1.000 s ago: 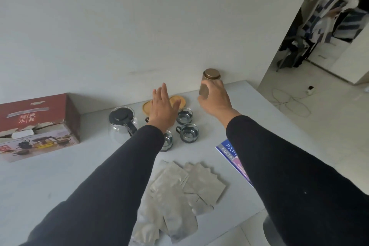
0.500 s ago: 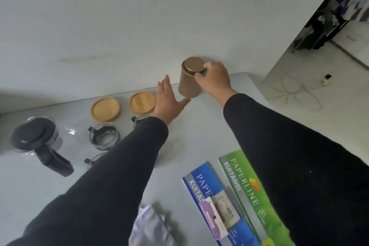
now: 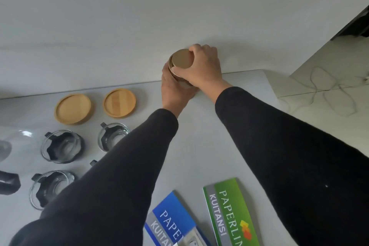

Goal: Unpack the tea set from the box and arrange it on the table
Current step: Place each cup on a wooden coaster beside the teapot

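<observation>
Both my hands on the tea canister (image 3: 180, 66) at the back of the table (image 3: 199, 136), by the wall.

My left hand (image 3: 175, 90) wraps the canister's body from the near side while my right hand (image 3: 203, 68) curls its fingers round the gold lid. To the left lie two wooden coasters (image 3: 72, 109), with glass cups (image 3: 61, 146) in front of them; two receipt books (image 3: 229, 211) lie nearer me.

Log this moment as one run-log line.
phase: handling tin | left hand: grips tin body | right hand: grips lid | cups: on table
</observation>
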`<state>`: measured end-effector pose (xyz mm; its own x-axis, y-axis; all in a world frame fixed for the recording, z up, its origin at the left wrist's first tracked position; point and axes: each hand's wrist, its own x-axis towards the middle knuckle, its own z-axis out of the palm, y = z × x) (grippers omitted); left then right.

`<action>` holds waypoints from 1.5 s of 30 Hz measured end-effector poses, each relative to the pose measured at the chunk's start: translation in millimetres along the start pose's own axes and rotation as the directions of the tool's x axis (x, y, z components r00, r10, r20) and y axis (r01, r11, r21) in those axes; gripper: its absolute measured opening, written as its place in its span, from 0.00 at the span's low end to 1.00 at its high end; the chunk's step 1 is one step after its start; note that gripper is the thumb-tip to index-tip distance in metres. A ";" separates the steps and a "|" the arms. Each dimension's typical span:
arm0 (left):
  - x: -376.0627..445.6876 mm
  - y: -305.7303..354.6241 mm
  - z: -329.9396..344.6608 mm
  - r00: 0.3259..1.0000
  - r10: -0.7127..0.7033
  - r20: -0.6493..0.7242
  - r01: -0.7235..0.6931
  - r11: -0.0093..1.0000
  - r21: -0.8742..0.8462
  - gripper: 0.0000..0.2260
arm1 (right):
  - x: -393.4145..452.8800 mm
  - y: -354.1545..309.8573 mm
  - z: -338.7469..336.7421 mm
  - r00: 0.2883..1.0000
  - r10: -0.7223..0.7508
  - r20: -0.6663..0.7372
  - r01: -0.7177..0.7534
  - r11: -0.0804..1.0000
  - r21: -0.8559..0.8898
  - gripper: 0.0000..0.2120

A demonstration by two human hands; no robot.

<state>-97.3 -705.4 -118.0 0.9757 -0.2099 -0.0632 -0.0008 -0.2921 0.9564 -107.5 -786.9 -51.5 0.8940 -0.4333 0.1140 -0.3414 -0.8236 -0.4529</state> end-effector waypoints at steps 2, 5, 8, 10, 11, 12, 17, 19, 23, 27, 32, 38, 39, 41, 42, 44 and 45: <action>5.1 -3.4 4.3 0.999 -0.016 -0.033 0.017 1.000 0.015 0.43 | 3.8 2.1 2.8 1.000 -0.022 -0.019 0.023 0.999 0.024 0.31; 7.0 -6.6 8.2 0.998 -0.023 -0.061 0.027 0.997 0.066 0.39 | 7.7 6.2 4.6 0.999 -0.049 -0.022 0.050 0.998 0.043 0.31; 5.3 -6.8 10.9 0.996 -0.008 -0.088 0.015 0.997 0.081 0.39 | 9.3 9.8 4.1 0.997 -0.076 -0.019 0.077 0.995 0.062 0.31; 4.3 -7.0 11.7 0.995 0.002 -0.102 0.006 0.996 0.086 0.39 | 10.6 11.5 2.2 0.996 -0.089 0.002 0.088 0.993 0.084 0.30; 3.6 -6.9 11.7 0.995 0.007 -0.104 0.002 0.996 0.089 0.39 | 11.0 12.0 1.3 0.995 -0.096 0.013 0.094 0.991 0.094 0.30; 3.3 -7.1 12.0 0.994 0.011 -0.104 -0.001 0.996 0.090 0.39 | 11.2 12.3 0.5 0.995 -0.103 0.019 0.100 0.990 0.103 0.30; 3.8 -8.8 10.5 0.995 0.014 -0.099 -0.005 0.995 0.098 0.38 | 11.5 13.9 -7.8 0.991 -0.120 0.053 0.109 0.979 0.174 0.28; 6.1 -7.7 7.6 0.996 0.008 -0.084 0.003 0.992 0.125 0.38 | 12.6 11.4 -18.5 0.988 -0.139 0.065 0.124 0.972 0.202 0.28; 5.1 -7.8 -1.1 0.999 -0.030 -0.023 0.034 0.973 0.226 0.41 | 1.9 0.2 -35.7 0.987 -0.135 -0.082 0.153 0.948 0.280 0.30; -20.3 -30.9 -18.0 0.991 -0.088 0.102 0.043 0.924 0.380 0.42 | -41.1 12.9 -26.7 0.958 -0.018 -0.286 0.111 0.943 0.313 0.31; -61.3 -53.1 -28.5 0.975 -0.133 0.179 0.000 0.803 0.597 0.32 | -112.7 41.1 11.1 0.928 0.124 -0.351 -0.033 0.967 0.254 0.28; -88.7 -65.0 -37.2 0.940 -0.200 0.276 -0.079 0.661 0.746 0.28 | -157.2 51.6 46.1 0.989 0.127 -0.071 -0.120 0.987 0.104 0.31; -90.1 -65.6 -38.4 0.937 -0.195 0.288 -0.096 0.650 0.754 0.27 | -159.3 52.1 49.3 0.992 0.123 -0.030 -0.120 0.989 0.083 0.32; -90.8 -65.9 -41.8 0.931 -0.189 0.314 -0.126 0.639 0.759 0.27 | -161.9 51.3 52.8 0.993 0.118 0.016 -0.118 0.991 0.060 0.33; -90.4 -65.6 -43.8 0.925 -0.196 0.327 -0.133 0.639 0.758 0.28 | -162.1 51.1 54.2 0.993 0.118 0.031 -0.119 0.991 0.053 0.33; -89.4 -64.8 -47.5 0.909 -0.221 0.353 -0.137 0.643 0.754 0.28 | -161.7 51.8 57.2 0.991 0.120 0.063 -0.123 0.992 0.036 0.33; -89.6 -63.8 -49.2 0.902 -0.234 0.363 -0.134 0.647 0.751 0.29 | -161.7 52.9 59.1 0.989 0.123 0.079 -0.125 0.992 0.021 0.34</action>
<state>-174.0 -622.0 -159.3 0.8008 -0.4592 -0.3846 -0.2958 -0.8615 0.4126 -252.9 -738.8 -146.2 0.8654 -0.5010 -0.0128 -0.4442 -0.7549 -0.4825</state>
